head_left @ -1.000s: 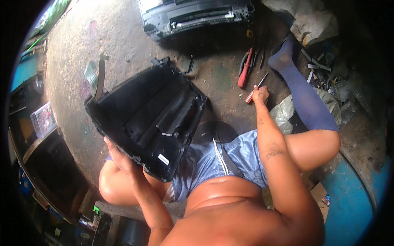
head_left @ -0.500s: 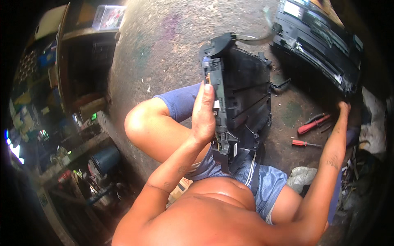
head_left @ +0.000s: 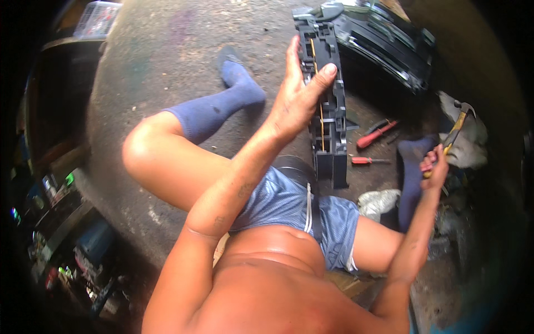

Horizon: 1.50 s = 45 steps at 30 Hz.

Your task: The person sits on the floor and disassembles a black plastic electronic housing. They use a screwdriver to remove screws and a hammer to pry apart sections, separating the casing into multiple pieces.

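My left hand (head_left: 296, 106) grips the edge of a black plastic printer frame (head_left: 332, 131), its thumb laid across the near face. The frame stands on end before me, and a thin brass-coloured rod runs along it. Out to the right, my right hand (head_left: 438, 167) is closed round the yellow handle of a claw hammer (head_left: 456, 127). The hammer's head points up and away from me. Beyond the frame lies a larger black printer body (head_left: 384, 44), partly in shadow.
On the floor between frame and hammer are a red-handled screwdriver (head_left: 362, 160) and another red-handled tool (head_left: 371, 137). A crumpled whitish bag (head_left: 379, 203) lies by my right thigh. Cluttered shelving (head_left: 67, 222) lines the left, with a clear plastic crate (head_left: 97, 21) at far left.
My right hand has come up from the floor at the right with the hammer. The left hand has turned the frame so its narrow edge faces me.
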{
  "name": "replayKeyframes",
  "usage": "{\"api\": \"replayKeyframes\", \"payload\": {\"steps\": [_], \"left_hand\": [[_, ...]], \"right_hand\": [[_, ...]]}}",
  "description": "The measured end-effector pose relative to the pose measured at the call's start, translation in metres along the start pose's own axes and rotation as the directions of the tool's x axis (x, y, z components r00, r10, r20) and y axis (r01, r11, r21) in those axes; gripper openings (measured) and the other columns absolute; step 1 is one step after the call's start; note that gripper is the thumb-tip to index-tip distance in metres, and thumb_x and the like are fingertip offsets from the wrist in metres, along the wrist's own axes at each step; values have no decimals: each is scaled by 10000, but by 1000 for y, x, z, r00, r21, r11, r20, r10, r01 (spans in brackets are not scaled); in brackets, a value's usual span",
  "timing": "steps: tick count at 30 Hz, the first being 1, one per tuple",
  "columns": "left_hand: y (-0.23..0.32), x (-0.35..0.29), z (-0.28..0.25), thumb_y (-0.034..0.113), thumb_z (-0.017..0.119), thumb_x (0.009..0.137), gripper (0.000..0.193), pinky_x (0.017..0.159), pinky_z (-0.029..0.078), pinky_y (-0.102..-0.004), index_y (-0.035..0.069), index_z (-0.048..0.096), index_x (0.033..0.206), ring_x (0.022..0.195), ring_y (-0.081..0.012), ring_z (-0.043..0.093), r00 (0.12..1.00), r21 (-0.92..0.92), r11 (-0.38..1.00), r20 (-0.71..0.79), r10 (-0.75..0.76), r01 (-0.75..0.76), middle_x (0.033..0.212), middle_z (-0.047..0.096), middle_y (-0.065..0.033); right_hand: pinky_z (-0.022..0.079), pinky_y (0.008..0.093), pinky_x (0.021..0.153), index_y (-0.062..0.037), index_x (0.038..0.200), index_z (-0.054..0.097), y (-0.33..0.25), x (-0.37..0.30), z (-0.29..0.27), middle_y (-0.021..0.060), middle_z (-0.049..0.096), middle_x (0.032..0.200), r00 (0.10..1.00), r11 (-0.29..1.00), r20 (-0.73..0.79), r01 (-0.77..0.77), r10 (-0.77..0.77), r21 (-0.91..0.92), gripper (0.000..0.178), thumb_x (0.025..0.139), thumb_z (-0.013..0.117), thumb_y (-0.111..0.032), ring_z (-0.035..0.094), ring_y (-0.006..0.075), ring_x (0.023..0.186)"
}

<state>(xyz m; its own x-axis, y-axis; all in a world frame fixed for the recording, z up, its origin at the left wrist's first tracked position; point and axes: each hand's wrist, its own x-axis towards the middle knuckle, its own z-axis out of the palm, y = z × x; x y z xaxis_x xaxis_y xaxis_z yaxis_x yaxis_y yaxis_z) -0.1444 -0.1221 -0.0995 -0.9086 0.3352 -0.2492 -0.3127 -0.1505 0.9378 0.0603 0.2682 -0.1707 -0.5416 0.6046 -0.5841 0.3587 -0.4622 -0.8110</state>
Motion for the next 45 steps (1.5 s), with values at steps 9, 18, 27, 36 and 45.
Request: {"api": "replayKeyframes", "payload": {"steps": [9,18,27,36,45], "left_hand": [[-30,23,38,403,802,861,1151,1227,266,-408,-82,72,1608,1483,-360,340,987,17,987,-1,159,-159,1592,299,-312],[-43,37,57,511,771,854,1207,1278,104,-461,-109,48,1595,1578,-455,54,975,154,964,-6,221,-217,1642,108,-396],[-39,39,57,523,773,845,1239,1278,115,-460,-116,18,1592,1574,-469,45,973,264,940,-21,231,-218,1640,88,-405],[-49,44,69,540,774,837,1258,1275,119,-488,-86,-2,1605,1562,-507,48,966,379,901,-59,250,-210,1625,38,-439],[-47,41,79,522,805,813,1284,1262,134,-546,-20,-29,1625,1554,-523,62,963,392,901,-110,245,-184,1641,43,-409]], "right_hand": [[376,225,444,-106,1119,499,55,-275,63,-32,433,691,988,973,99,136,-119,-188,231,1079,552,-327,407,60,505],[420,239,518,-22,1148,507,52,-317,78,85,585,774,738,749,337,650,-585,-125,194,1028,591,-149,504,109,567],[410,268,465,-66,1147,490,20,-316,87,14,489,695,881,804,291,463,-372,-374,188,1042,583,-191,464,121,521],[407,289,487,-45,1068,545,23,-308,90,63,549,702,893,406,352,442,-279,-800,89,998,584,-83,485,155,529],[413,259,458,-61,1084,433,15,-302,84,35,470,683,642,627,71,763,-763,-154,214,1048,566,-225,464,117,532]]}}
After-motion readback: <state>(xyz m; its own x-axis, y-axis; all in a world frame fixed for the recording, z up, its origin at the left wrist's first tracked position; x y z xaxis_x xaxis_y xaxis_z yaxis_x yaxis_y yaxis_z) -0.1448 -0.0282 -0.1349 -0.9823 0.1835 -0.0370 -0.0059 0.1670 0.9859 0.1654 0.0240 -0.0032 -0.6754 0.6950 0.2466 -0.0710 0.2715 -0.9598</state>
